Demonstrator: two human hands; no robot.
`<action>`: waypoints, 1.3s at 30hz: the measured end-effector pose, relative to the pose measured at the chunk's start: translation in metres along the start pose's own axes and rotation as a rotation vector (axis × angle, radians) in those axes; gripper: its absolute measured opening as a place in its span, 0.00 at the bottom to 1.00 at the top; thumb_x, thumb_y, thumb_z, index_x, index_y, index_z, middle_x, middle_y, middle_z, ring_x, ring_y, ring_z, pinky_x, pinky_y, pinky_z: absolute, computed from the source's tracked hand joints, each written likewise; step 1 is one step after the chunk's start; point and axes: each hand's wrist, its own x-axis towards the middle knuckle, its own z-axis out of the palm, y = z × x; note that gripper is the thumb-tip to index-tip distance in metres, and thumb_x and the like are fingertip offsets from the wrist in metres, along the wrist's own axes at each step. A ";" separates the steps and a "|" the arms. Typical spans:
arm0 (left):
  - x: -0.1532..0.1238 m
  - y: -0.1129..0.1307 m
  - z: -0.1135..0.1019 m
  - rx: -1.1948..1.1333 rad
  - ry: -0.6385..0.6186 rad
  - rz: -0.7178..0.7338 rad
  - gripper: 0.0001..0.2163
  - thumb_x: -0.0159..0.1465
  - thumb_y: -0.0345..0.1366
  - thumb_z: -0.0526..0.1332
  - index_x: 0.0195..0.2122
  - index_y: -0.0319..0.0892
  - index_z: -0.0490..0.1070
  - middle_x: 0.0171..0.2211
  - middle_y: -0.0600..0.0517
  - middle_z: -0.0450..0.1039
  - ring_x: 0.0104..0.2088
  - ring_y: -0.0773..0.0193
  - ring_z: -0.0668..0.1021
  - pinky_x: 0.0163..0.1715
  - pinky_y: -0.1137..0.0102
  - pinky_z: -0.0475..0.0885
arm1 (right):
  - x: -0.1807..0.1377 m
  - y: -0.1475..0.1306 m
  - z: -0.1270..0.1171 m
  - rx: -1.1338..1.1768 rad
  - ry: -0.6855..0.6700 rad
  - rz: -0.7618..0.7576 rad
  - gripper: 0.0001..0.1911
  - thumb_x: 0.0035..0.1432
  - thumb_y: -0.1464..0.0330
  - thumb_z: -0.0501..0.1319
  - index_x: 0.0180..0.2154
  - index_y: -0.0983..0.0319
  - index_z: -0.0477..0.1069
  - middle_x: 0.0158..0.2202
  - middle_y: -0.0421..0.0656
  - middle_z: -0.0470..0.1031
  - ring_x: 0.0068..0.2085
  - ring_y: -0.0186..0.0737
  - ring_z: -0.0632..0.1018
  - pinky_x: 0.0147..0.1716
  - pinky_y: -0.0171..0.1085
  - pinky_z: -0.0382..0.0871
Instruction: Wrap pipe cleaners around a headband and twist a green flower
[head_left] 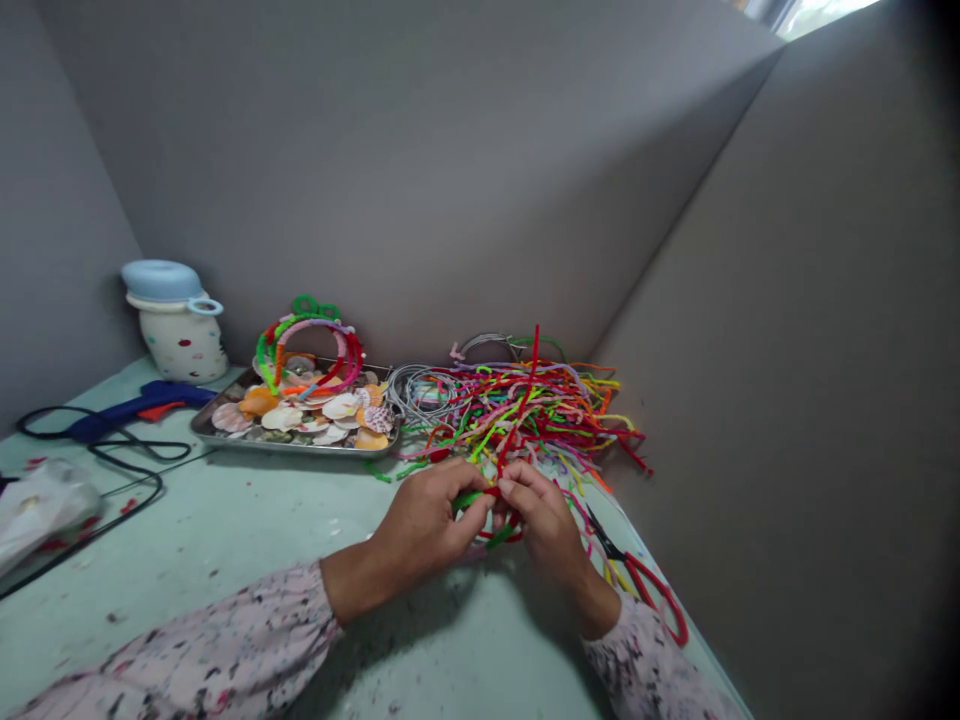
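My left hand [429,515] pinches a small ring [501,537] wrapped in green and red pipe cleaner, held just above the table; part of it is hidden behind my fingers. In my right hand [549,527], thumb and fingertips are closed on a red pipe cleaner [528,395], whose free end sticks up past the hand. Both hands nearly touch at the ring. Beyond them lies a tangled pile of colourful pipe cleaners [592,405]. Scissors [656,598] with red handles and dark blades lie beside my right wrist.
Left of the pile are coils of grey wire [424,393] and a metal tray [300,450] of seashells, with finished-looking wrapped rings [262,355] on top. Further left stand a lidded white jar [180,345], a blue glue gun [142,402] with a black cord, and a plastic bag [49,505].
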 end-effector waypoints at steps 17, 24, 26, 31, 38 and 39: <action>-0.003 -0.003 0.001 0.043 -0.049 0.016 0.06 0.61 0.31 0.56 0.33 0.40 0.72 0.30 0.51 0.72 0.32 0.65 0.72 0.33 0.72 0.64 | 0.003 -0.005 -0.002 -0.092 -0.037 0.056 0.08 0.53 0.65 0.56 0.25 0.61 0.62 0.16 0.34 0.64 0.19 0.31 0.65 0.21 0.31 0.59; -0.001 -0.003 -0.001 0.018 -0.039 -0.015 0.06 0.61 0.32 0.55 0.31 0.40 0.72 0.29 0.52 0.71 0.31 0.66 0.72 0.32 0.72 0.63 | 0.002 0.001 -0.002 0.005 -0.029 0.066 0.11 0.58 0.62 0.56 0.28 0.62 0.64 0.19 0.35 0.66 0.21 0.31 0.67 0.23 0.31 0.60; 0.000 -0.004 -0.002 -0.006 -0.029 -0.048 0.06 0.61 0.32 0.56 0.32 0.41 0.72 0.30 0.53 0.72 0.31 0.66 0.72 0.32 0.72 0.63 | 0.001 0.002 -0.002 0.026 -0.010 0.015 0.12 0.60 0.61 0.55 0.30 0.62 0.66 0.21 0.36 0.68 0.24 0.31 0.69 0.26 0.31 0.62; 0.003 -0.005 -0.003 -0.021 -0.014 -0.105 0.06 0.62 0.33 0.55 0.34 0.41 0.72 0.31 0.53 0.72 0.32 0.66 0.72 0.33 0.72 0.63 | -0.002 0.003 -0.002 -0.001 0.023 -0.057 0.11 0.60 0.62 0.56 0.31 0.62 0.66 0.23 0.36 0.68 0.26 0.31 0.69 0.27 0.31 0.63; 0.004 -0.001 -0.005 -0.050 -0.046 -0.159 0.07 0.62 0.36 0.57 0.31 0.42 0.73 0.29 0.53 0.73 0.31 0.66 0.72 0.32 0.72 0.63 | -0.003 0.001 0.001 -0.068 0.059 -0.099 0.11 0.60 0.60 0.57 0.31 0.62 0.67 0.22 0.36 0.67 0.25 0.31 0.68 0.25 0.30 0.62; 0.004 0.000 -0.005 -0.043 -0.045 -0.160 0.08 0.62 0.37 0.57 0.31 0.42 0.73 0.28 0.53 0.72 0.31 0.66 0.72 0.31 0.72 0.62 | -0.003 0.000 0.001 -0.074 0.060 -0.109 0.11 0.60 0.61 0.57 0.31 0.62 0.67 0.22 0.36 0.67 0.25 0.31 0.68 0.25 0.30 0.62</action>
